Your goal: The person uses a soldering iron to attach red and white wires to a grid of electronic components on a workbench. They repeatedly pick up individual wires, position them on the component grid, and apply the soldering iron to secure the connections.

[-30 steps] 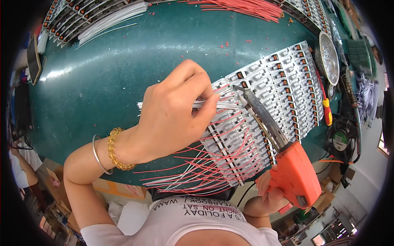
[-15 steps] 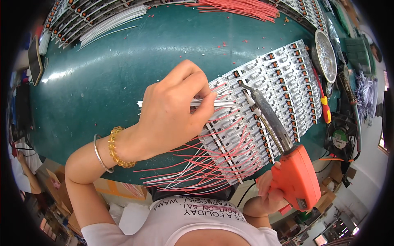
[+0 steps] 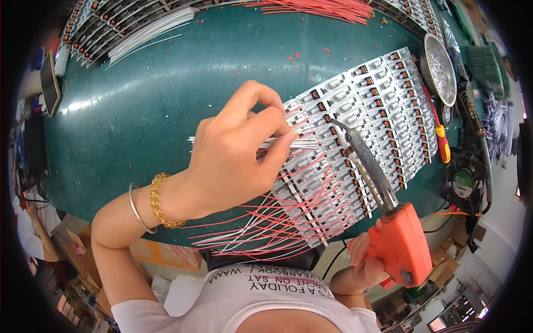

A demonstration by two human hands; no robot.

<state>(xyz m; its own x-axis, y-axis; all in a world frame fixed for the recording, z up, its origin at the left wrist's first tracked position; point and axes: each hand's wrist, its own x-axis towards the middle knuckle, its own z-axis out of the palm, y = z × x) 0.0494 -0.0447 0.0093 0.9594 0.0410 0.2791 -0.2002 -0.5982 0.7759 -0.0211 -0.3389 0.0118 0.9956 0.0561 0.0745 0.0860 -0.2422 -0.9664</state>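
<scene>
My left hand [image 3: 236,150] is closed around a bundle of thin white wires [image 3: 302,144], whose ends point right over a panel of small circuit boards [image 3: 366,105]. My right hand [image 3: 365,258] grips an orange-red soldering gun [image 3: 401,244] from below, its dark barrel slanting up and left. The bent tip meets or hovers over the panel just right of the wire ends; contact I cannot tell. Red and white wires [image 3: 261,225] trail off the panel's left rows toward my body. The fingers of my right hand are partly hidden behind the gun.
On the green table [image 3: 127,133], white wires [image 3: 152,34] and red wires [image 3: 316,8] lie along the far side. A metal bowl [image 3: 440,69], a red-and-yellow screwdriver [image 3: 442,143] and a black fan [image 3: 463,183] stand at the right. A phone-like slab [image 3: 50,84] sits far left.
My left hand's fingers have shifted slightly with the white wires still in them. The soldering gun's tip has moved a little right and down; the view has shifted slightly.
</scene>
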